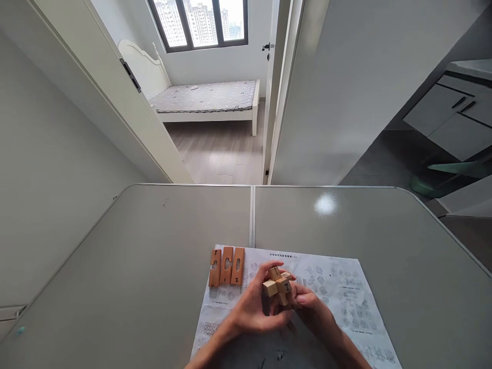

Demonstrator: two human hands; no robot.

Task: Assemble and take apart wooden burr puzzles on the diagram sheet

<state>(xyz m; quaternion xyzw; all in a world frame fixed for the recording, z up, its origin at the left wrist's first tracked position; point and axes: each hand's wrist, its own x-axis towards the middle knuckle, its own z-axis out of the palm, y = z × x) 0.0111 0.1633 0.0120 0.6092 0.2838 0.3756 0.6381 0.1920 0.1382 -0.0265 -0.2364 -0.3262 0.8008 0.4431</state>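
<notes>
A light wooden burr puzzle [277, 287] of interlocked blocks, with dark marks on its ends, is held up over the printed sheet. My left hand [255, 305] curves around its left side, fingers behind and thumb below. From the right, my right hand [305, 300] grips it with the fingers closed; some fingertips are hidden behind the blocks. Left of my hands lie three flat, reddish-brown wooden pieces in a row: a left piece [215, 267], a middle piece [227, 265] and a right piece [238, 266], each with a cut-out and numbers.
The printed instruction sheet [346, 292] with small diagrams lies under my hands on a grey table [126, 266]. A metal-edged seam [252, 215] runs across the tabletop. Beyond are a doorway, a bed [207, 97], and cabinets [453, 113] at right.
</notes>
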